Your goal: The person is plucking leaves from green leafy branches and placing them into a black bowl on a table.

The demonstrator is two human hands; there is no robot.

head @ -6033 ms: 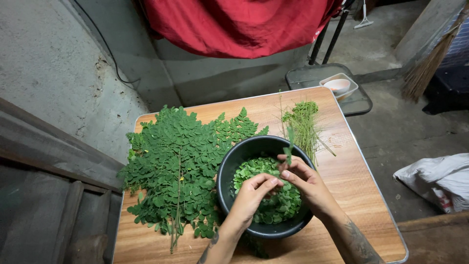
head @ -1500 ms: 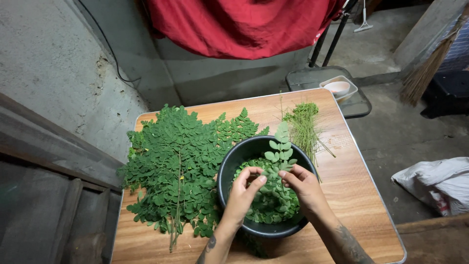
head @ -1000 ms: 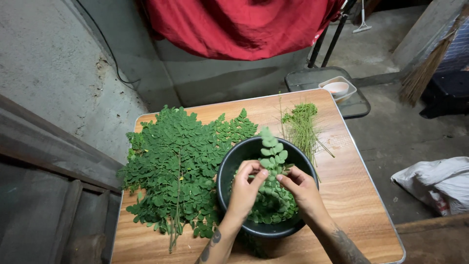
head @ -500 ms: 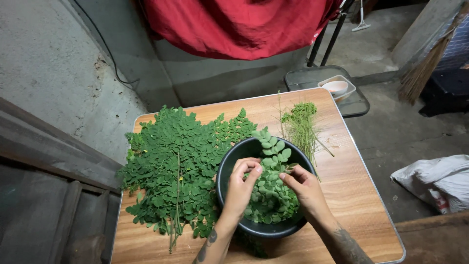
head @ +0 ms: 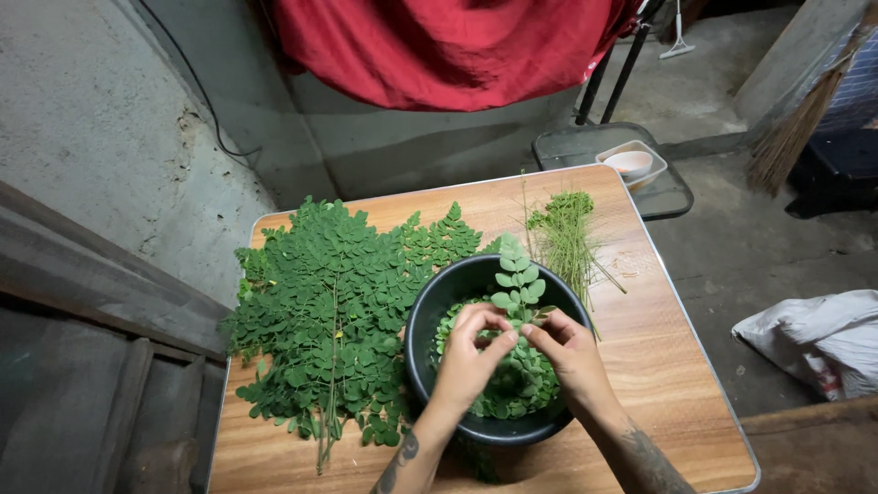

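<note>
Hands: left hand [head: 471, 352], right hand [head: 569, 352] fingers pinched on leafy sprig [head: 517, 284] | over black bowl [head: 430, 311] | white bag [head: 819, 338] on floor

Bright green leafy branches [head: 334, 302] are lying on a light brown wood-grain surface [head: 658, 366]. A black bowl [head: 430, 311] is holding green leaflets [head: 526, 380]. A red cloth [head: 448, 46] is hanging behind, against grey concrete.

Hands: two, left [head: 468, 359] and right [head: 569, 355]. Bowl [head: 430, 311]: one, black. Sprig [head: 518, 282]: one. Leaf pile [head: 329, 311]: one, left. Stem bundle [head: 569, 230]: one, far right. Table [head: 658, 366]: one.
</note>
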